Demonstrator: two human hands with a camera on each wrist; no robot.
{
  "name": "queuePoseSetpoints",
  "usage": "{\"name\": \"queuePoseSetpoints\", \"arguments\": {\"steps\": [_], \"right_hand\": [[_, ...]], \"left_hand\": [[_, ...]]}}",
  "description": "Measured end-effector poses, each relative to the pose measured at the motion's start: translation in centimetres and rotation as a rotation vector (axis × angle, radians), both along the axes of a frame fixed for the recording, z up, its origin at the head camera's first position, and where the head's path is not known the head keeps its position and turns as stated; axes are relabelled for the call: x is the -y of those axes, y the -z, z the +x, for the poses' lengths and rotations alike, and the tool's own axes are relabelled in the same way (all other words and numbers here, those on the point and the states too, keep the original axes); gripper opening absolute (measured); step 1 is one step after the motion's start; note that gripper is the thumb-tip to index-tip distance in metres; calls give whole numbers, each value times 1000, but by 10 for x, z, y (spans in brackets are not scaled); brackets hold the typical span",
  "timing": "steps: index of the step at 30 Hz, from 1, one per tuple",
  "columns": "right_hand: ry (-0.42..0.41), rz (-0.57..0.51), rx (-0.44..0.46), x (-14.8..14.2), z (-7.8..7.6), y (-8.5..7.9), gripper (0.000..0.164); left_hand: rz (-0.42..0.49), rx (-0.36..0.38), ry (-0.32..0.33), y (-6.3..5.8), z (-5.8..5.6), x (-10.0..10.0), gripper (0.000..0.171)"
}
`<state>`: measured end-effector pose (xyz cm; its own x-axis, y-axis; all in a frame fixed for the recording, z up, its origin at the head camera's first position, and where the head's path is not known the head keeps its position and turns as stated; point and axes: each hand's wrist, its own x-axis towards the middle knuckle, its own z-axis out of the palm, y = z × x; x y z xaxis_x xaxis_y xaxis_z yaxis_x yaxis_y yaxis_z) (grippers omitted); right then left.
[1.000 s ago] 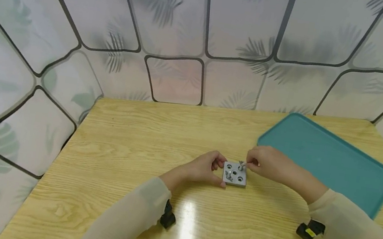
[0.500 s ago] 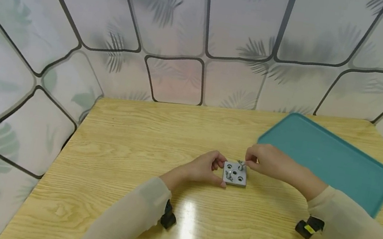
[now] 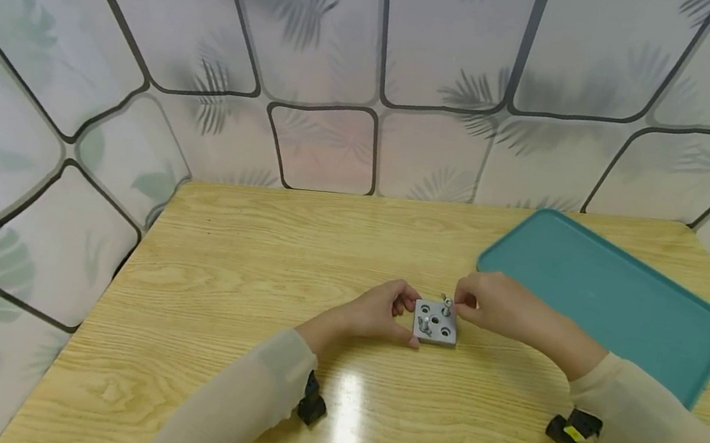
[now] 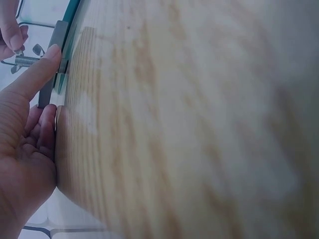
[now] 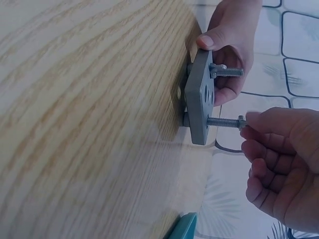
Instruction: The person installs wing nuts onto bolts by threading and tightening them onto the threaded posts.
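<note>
A square grey metal plate (image 3: pixel 436 322) with several round holes stands on the table, lifted slightly by the bolt heads beneath it. My left hand (image 3: pixel 377 310) grips its left side between thumb and fingers. Two threaded bolts rise through the plate. On the nearer one a wing nut (image 3: pixel 425 326) sits low against the plate, as the right wrist view also shows. The far right bolt (image 5: pixel 223 122) carries a wing nut (image 5: pixel 242 122) close to its tip. Thumb and forefinger of my right hand (image 5: pixel 284 159) pinch that wing nut and partly hide it.
A teal tray (image 3: pixel 607 300) lies at the right rear of the wooden table (image 3: pixel 255 237), behind my right forearm. A patterned curtain-like backdrop (image 3: pixel 328 39) stands along the table's far and left sides. Each wrist wears a small black camera (image 3: pixel 312 401).
The right fingers shift slightly at the far right bolt, and the wing nut there shows at a different angle. My left hand and the plate stay where they were.
</note>
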<state>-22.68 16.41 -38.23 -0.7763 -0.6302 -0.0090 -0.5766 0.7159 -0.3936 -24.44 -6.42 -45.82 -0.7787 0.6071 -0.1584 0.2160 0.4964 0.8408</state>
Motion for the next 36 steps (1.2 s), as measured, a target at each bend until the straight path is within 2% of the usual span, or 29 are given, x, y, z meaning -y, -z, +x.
{"name": "queuePoseSetpoints", "arguments": {"steps": [7,11,16,20,24,27,32,36], "right_hand": [[34,-32,-58,-1,-3,3,10],[7,-49,-91,-3,-5,4,14],[-103,-97,-130,-9,-11,8,15],[-245,-186,-199,-16,-23,16,15],[-364,-238,-196,-20,-37,21,18],[-400,-183,-159,-19,-42,18,19],[-419,7,-154,-12,-45,7,20],[-417,37,-124,-8,-44,-3,16]], "left_hand": [[-2,-1,0,-1,0,0,63],[-5,-6,3,-1,1,0,63],[-9,-10,4,-1,1,-1,62],[-8,-10,5,-2,1,0,62],[-3,-13,6,-3,1,0,62],[-5,-12,11,-3,1,1,62],[-7,4,7,-6,2,1,62],[-9,13,3,-6,2,1,62]]}}
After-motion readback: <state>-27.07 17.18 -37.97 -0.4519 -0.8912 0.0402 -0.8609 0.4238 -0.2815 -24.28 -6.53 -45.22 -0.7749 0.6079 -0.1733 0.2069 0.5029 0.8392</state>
